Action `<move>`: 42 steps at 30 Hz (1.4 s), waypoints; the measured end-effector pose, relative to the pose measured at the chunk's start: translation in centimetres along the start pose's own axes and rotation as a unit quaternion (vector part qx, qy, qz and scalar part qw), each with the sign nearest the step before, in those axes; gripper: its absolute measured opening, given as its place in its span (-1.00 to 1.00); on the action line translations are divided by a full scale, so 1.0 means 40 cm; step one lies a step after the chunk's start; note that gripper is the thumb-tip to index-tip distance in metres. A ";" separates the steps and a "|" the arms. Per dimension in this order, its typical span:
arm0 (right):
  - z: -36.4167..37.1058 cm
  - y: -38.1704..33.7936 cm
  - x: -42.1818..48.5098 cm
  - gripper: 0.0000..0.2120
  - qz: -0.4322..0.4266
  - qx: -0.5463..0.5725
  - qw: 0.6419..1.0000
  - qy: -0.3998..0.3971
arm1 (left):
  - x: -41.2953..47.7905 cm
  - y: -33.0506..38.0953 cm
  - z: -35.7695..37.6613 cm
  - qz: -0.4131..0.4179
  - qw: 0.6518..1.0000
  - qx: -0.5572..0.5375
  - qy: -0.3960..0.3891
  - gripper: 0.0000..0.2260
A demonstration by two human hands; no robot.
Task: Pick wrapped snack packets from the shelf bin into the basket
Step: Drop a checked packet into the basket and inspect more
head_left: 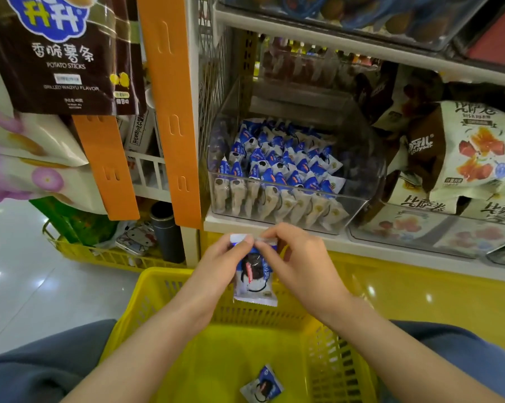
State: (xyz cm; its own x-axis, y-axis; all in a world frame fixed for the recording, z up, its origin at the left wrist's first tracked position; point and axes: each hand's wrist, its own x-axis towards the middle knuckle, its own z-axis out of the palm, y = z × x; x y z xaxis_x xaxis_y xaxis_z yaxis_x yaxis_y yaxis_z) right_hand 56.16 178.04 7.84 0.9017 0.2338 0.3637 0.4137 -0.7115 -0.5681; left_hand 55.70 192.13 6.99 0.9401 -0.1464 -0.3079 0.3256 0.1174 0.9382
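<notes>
Both the left hand (227, 255) and the right hand (286, 251) are pinching one snack packet (254, 276) by its top seal, apparently, above the yellow basket (158, 289); letting go low is keeping it inside.

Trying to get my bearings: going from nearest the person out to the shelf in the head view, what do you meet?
Loose packet in the yellow basket → held packet, pinched by the left hand and right hand → clear shelf bin full of packets.
</notes>
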 end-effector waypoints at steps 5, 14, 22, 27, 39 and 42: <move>0.000 0.015 0.030 -0.89 0.222 0.231 0.946 0.057 | -0.015 0.001 -0.009 -0.007 0.999 0.044 -0.014 -0.76; 0.001 -0.004 0.023 -0.67 0.293 0.317 0.886 -0.172 | -0.018 0.024 -0.058 0.098 0.980 0.057 0.167 -0.87; 0.029 -0.025 0.003 -0.65 0.137 0.209 0.957 -0.148 | -0.024 0.011 -0.055 0.215 0.922 0.284 0.149 -0.86; 0.012 -0.026 0.015 -0.90 0.132 0.218 0.964 -0.080 | -0.033 0.010 -0.039 0.251 0.904 0.323 0.121 -0.87; 0.004 -0.029 0.012 -0.94 0.124 0.220 0.965 -0.065 | -0.027 0.015 -0.037 0.223 0.941 0.245 0.074 -0.89; 0.000 -0.021 -0.001 -0.90 -0.031 0.026 0.998 -0.044 | -0.022 0.013 -0.037 0.187 0.960 0.204 0.049 -0.86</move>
State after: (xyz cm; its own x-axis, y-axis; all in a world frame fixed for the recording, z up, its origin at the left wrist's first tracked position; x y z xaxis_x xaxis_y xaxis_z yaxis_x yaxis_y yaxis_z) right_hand 55.77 178.63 8.32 0.8810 0.3351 0.3341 0.4725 -0.6591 -0.5851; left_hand 55.21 193.78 7.50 0.9949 -0.0738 0.0683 -0.0849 -0.2535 0.9636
